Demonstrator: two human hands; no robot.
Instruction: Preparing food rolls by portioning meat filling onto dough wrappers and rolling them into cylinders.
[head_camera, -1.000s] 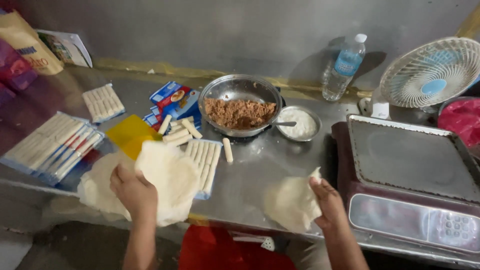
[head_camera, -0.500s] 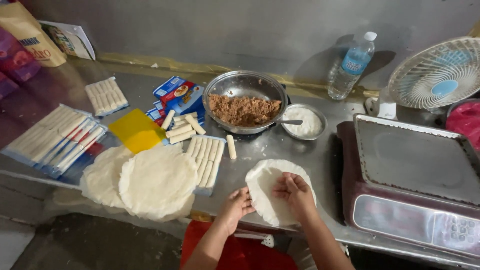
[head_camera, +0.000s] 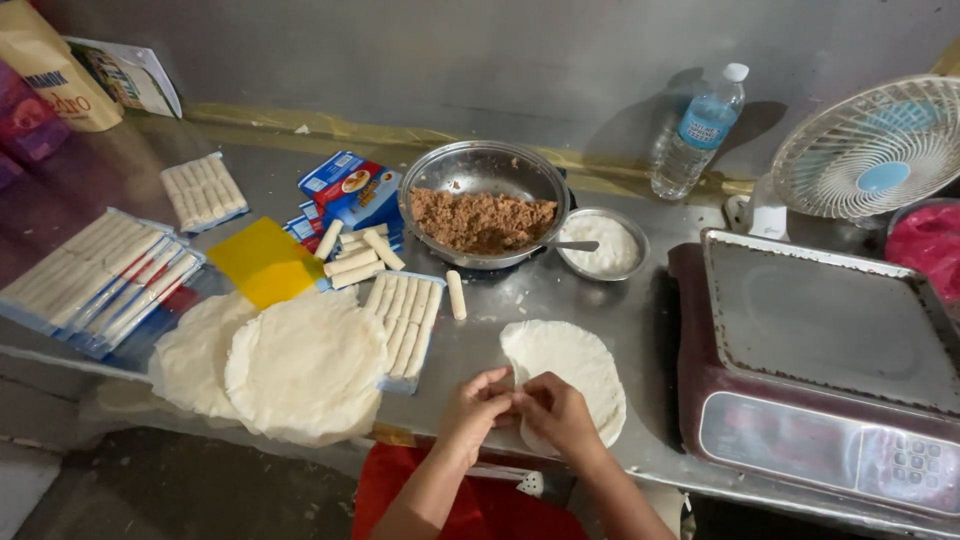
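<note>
Steel counter (head_camera: 590, 310) against grey wall, flour-dusted. Round wrapper (head_camera: 572, 375) lies flat at near edge. Left hand (head_camera: 475, 408) and right hand (head_camera: 553, 408) meet, fingers curled, pinching wrapper's near edge. Scale (head_camera: 820, 370) just right.

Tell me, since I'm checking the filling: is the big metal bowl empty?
No, the metal bowl holds a heap of brown minced filling.

Pale cream wrapper (head_camera: 575, 365), brown filling (head_camera: 482, 220), yellow sheet (head_camera: 265, 262), blue-red boxes (head_camera: 350, 187), seemingly white paste (head_camera: 600, 246).
</note>
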